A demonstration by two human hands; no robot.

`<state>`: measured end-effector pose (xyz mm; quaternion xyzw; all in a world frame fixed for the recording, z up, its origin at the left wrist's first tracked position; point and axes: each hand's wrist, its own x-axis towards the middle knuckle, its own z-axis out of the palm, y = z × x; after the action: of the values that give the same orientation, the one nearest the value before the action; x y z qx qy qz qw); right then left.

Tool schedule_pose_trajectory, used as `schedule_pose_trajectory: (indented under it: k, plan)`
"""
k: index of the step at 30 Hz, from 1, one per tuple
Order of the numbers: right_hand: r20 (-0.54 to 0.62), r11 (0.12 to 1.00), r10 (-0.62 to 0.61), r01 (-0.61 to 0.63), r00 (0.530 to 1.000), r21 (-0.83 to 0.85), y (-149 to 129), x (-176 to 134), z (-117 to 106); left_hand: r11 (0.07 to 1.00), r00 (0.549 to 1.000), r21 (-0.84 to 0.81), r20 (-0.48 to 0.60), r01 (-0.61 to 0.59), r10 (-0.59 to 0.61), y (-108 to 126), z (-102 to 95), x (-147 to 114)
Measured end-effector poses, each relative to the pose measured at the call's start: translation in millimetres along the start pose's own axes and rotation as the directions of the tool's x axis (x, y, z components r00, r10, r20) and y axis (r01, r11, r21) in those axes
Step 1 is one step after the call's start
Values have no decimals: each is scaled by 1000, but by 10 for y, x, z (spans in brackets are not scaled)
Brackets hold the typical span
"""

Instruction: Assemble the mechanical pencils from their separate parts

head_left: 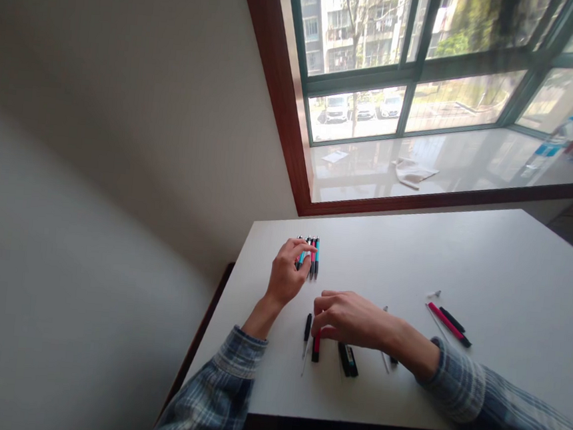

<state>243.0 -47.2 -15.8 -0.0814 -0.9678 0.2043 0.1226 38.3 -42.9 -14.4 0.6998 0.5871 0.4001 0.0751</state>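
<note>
Left hand (287, 273) on pens (312, 255), right hand (352, 319) on pen parts (315, 346).

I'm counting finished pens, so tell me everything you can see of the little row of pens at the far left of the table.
The row of pens lies flat on the white table near its far left corner, side by side and touching, pointing toward the window. About four slim pens show, with teal, pink and dark barrels, seemingly plastic, and pale tips at the far ends. The left hand rests its fingertips on the row's left side, covering part of it. The exact count is unclear.
</note>
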Motion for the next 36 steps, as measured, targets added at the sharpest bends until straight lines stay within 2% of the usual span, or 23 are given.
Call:
schedule_pose_trajectory:
  k: [10,19,25,29,33,36]
  plan:
    - [-19,1000,-13,13,1000,6,6,-10,1,1000,1000,-8,-5,-7,7,-3,0,11]
    - [-150,997,76,-78,986,-2,65,26,-112,1000,1000,-13,2,-8,8,-17,2,4]
    - [-82,1000,7,-8,997,-2,56,12,-85,1000,1000,-8,-8,-12,12,-41,2,20]
    - [-107,1000,13,-12,994,12,54,6,-71,1000,1000,-26,-9,-1,1,-28,-7,38]
    - [-201,994,104,-105,974,3,69,-4,-101,994,996,-97,69,57,-51,-29,-89,-16]
    - [-234,991,130,-131,964,11,69,-7,-118,973,972,-166,199,161,-127,-10,-205,-148]
